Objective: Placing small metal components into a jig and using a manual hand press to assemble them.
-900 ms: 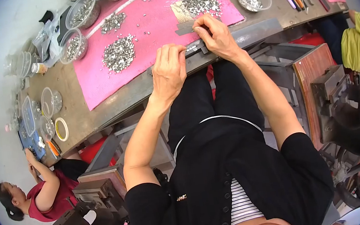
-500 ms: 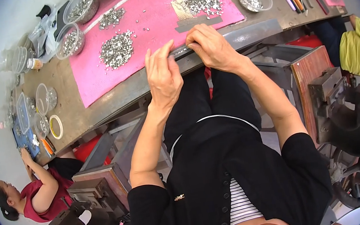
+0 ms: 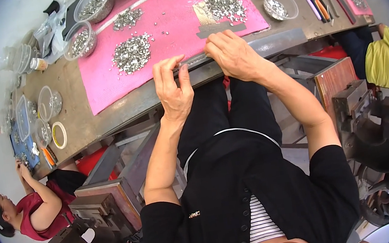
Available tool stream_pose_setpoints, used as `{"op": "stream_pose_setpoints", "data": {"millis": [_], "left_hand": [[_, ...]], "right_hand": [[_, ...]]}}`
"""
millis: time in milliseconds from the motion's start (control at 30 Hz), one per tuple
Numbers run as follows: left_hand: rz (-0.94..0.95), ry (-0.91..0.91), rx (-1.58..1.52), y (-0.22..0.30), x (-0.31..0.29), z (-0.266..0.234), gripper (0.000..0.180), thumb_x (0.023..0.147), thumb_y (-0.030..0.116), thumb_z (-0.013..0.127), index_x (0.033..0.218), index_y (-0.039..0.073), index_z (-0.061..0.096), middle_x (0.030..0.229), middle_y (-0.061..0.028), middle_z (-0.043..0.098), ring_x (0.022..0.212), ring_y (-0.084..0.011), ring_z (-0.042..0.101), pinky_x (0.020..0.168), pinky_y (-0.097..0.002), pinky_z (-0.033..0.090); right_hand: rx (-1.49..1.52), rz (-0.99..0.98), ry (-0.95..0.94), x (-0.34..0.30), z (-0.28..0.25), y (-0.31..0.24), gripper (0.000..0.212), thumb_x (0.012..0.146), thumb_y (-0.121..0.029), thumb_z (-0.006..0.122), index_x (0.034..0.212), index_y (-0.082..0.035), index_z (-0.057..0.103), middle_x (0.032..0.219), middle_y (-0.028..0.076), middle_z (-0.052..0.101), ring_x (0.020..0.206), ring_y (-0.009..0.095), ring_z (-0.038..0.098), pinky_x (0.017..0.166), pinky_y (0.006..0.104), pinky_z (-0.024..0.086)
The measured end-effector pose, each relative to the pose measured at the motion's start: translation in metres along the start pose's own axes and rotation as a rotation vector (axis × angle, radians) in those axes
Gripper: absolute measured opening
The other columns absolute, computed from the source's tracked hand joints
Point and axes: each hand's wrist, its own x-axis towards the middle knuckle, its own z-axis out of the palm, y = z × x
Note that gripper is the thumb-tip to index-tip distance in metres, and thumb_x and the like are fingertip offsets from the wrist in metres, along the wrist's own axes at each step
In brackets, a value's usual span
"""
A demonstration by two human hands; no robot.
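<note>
Head view: both my hands sit at the near edge of the tabletop [image 3: 105, 118], working a thin metal strip [image 3: 196, 62] that lies along that edge. My left hand [image 3: 173, 92] has its grip pinched on the strip's left end, fingers curled over the top. My right hand [image 3: 232, 55] clamps down on the strip's right part, fingers together and pressing. I judge this as a seating or aligning step; the next move calls for an even hold so the strip stays flat. The strip runs between the two grips, just near of the pink mat [image 3: 169, 41]. Piles of small silver parts [image 3: 131, 53] lie farther off, untouched.
</note>
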Motion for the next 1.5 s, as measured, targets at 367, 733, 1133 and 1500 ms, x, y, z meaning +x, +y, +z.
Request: {"op": "stream_pose_setpoints", "data": {"millis": [367,733,1133,1500], "left_hand": [[0.007,-0.061,0.133,-0.032,0.041,-0.030,0.029,0.087,0.002,0.068,0.115,0.002,0.065,0.116,-0.0173,0.060,0.114,-0.0357,0.056,0.099,-0.0431,0.045],[-0.107,-0.212,0.520,-0.140,0.127,-0.041,0.014,0.084,0.022,0.074,0.089,0.009,0.074,0.089,-0.0100,0.070,0.090,-0.0312,0.064,0.083,-0.0476,0.042],[0.037,-0.226,0.510,-0.155,0.137,-0.033,0.011,0.087,0.018,0.070,0.091,0.009,0.071,0.093,-0.0114,0.070,0.093,-0.0317,0.064,0.084,-0.0501,0.040],[-0.262,-0.472,-0.152,-0.020,0.041,-0.036,0.008,0.098,0.007,0.062,0.101,-0.001,0.061,0.088,-0.0078,0.068,0.082,-0.0145,0.064,0.077,-0.0293,0.052]], "right_hand": [[0.181,0.006,-0.131,0.005,-0.010,0.007,0.016,0.081,-0.011,0.068,0.094,-0.005,0.061,0.092,0.009,0.055,0.092,0.027,0.058,0.087,0.0377,0.043],[0.577,0.148,-0.194,0.140,0.055,0.065,0.020,0.090,-0.017,0.065,0.098,0.001,0.070,0.092,0.021,0.070,0.088,0.037,0.067,0.081,0.0446,0.053],[0.246,0.215,0.059,0.190,0.135,0.077,0.017,0.089,-0.017,0.063,0.092,-0.001,0.065,0.091,0.020,0.067,0.087,0.042,0.065,0.077,0.0506,0.052],[0.423,0.153,-0.076,0.075,0.033,0.035,0.011,0.087,-0.009,0.065,0.092,0.000,0.062,0.086,0.017,0.065,0.081,0.038,0.065,0.069,0.0443,0.051]]}}
